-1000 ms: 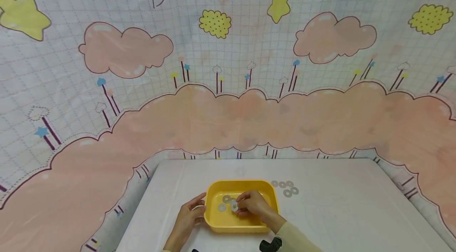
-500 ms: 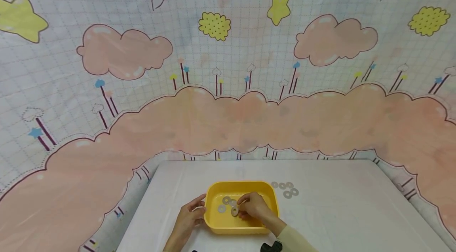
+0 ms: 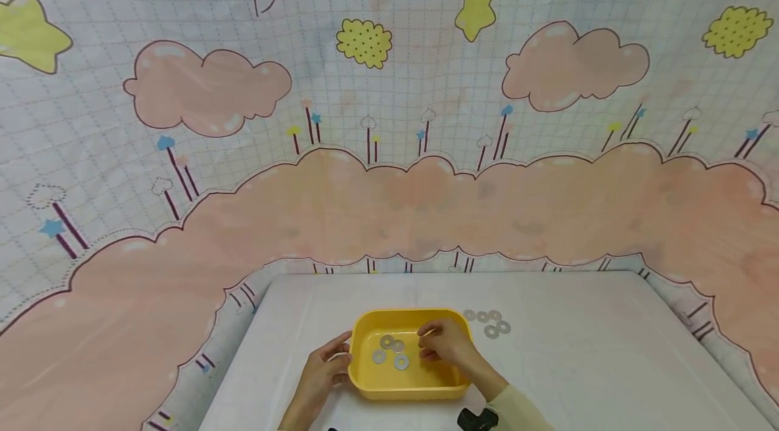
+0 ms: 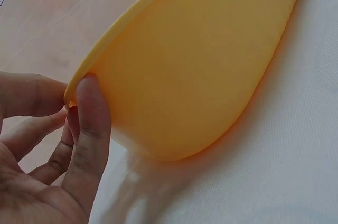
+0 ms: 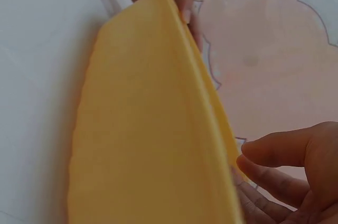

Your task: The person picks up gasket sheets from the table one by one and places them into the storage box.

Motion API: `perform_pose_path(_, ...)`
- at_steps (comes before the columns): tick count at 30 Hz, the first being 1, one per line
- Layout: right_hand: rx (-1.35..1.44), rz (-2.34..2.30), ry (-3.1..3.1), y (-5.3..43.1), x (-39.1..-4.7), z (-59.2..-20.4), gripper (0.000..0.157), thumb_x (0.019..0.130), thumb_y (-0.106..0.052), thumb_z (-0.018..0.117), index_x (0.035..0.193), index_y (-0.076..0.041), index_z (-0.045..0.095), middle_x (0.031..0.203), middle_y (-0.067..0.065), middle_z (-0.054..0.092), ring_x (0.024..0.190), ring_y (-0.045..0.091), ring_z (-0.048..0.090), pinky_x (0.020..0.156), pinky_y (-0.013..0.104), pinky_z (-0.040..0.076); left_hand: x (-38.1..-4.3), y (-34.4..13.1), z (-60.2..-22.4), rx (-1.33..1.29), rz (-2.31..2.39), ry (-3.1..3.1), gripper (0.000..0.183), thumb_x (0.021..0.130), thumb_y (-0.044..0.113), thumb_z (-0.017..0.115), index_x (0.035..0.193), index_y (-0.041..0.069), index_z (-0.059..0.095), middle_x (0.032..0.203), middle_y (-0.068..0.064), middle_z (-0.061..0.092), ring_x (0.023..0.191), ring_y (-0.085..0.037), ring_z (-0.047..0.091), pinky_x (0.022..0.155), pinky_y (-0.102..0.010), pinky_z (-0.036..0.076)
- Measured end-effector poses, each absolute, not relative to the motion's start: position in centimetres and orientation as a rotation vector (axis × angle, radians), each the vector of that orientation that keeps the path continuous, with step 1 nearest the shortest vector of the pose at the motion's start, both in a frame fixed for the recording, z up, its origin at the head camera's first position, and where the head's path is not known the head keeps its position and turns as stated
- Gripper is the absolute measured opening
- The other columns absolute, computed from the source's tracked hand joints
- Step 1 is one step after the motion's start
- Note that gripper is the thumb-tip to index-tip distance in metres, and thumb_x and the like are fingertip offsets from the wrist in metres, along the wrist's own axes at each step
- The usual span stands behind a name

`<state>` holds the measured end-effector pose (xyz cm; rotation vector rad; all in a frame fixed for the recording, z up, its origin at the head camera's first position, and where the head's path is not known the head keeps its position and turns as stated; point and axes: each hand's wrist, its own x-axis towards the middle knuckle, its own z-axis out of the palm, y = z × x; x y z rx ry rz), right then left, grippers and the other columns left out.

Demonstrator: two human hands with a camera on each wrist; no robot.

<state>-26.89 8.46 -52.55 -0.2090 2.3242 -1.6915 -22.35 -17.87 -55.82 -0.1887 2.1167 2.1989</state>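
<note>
A yellow plastic tray (image 3: 377, 392) stands on the white table. Several flat grey rings like washers (image 3: 401, 363) lie in its left and middle part. My left hand (image 3: 321, 367) is at the tray's left side; in the left wrist view its thumb (image 4: 92, 102) and forefinger pinch the tray at the rim. Over the tray's right half is my right hand (image 3: 447, 344), its fingers loosely bent and apart, with nothing seen between them. The right wrist view shows thumb and forefinger (image 5: 280, 147) spread beyond the tray's wall.
More washers (image 3: 491, 331) lie in a loose group on the table (image 3: 578, 350), just past the tray's back right corner. Behind the table hangs a patterned cloth (image 3: 389, 208) with clouds and stars. A black device (image 3: 477, 419) sits on the right wrist.
My right hand has let go of a washer, which now lies flat in the tray, and has drawn back to the right. My left hand has stayed at the tray's left side.
</note>
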Motion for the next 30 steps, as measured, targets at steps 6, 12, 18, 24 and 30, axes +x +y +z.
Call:
perform_pose_path(6,-0.249,-1.778,2.279,9.5,-26.5,-51.3,0.028,0.084,-0.008,0.063,0.106,0.009,0.06,0.087,0.02,0.067,0.069,0.023,0.069,0.065,0.036,0.059,-22.4,-17.9,-55.9,-0.186,2.2,2.126,0.059,0.082,0.007,0.061,0.138,0.004,0.043,0.104,-0.004,0.051,0.078,-0.011,0.057,0.063,-0.025,0.055)
perform_pose_path(12,-0.259,-1.806,2.282,10.7,-26.2,-50.4,0.025,0.086,-0.014,0.063,0.104,0.003,0.062,0.093,0.021,0.066,0.072,0.024,0.069,0.066,0.035,0.059,-22.2,-18.0,-55.8,-0.188,2.203,2.125,0.058,0.083,0.008,0.061,0.138,0.004,0.044,0.104,-0.004,0.051,0.077,-0.01,0.057,0.063,-0.025,0.054)
perform_pose_path(18,-0.211,-1.839,2.293,12.1,-26.1,-49.7,0.024,0.088,-0.013,0.06,0.105,0.003,0.061,0.092,0.016,0.068,0.075,0.028,0.069,0.067,0.035,0.059,-22.1,-17.9,-55.7,-0.188,2.197,2.119,0.058,0.083,0.008,0.061,0.138,0.004,0.043,0.105,-0.004,0.052,0.077,-0.01,0.057,0.063,-0.024,0.053)
perform_pose_path(24,-0.147,-1.878,2.301,13.8,-26.5,-49.3,0.026,0.087,-0.014,0.062,0.108,0.002,0.061,0.091,0.012,0.069,0.076,0.024,0.069,0.067,0.035,0.059,-22.3,-18.0,-55.7,-0.197,2.185,2.125,0.058,0.082,0.008,0.061,0.138,0.005,0.044,0.105,-0.004,0.051,0.078,-0.011,0.056,0.064,-0.025,0.054)
perform_pose_path(30,-0.1,-1.907,2.33,15.3,-26.6,-48.5,0.029,0.086,-0.013,0.062,0.11,0.003,0.06,0.092,0.012,0.069,0.078,0.025,0.069,0.069,0.036,0.059,-22.2,-17.9,-55.7,-0.195,2.19,2.124,0.058,0.082,0.007,0.061,0.138,0.005,0.044,0.105,-0.005,0.051,0.078,-0.011,0.057,0.064,-0.025,0.054)
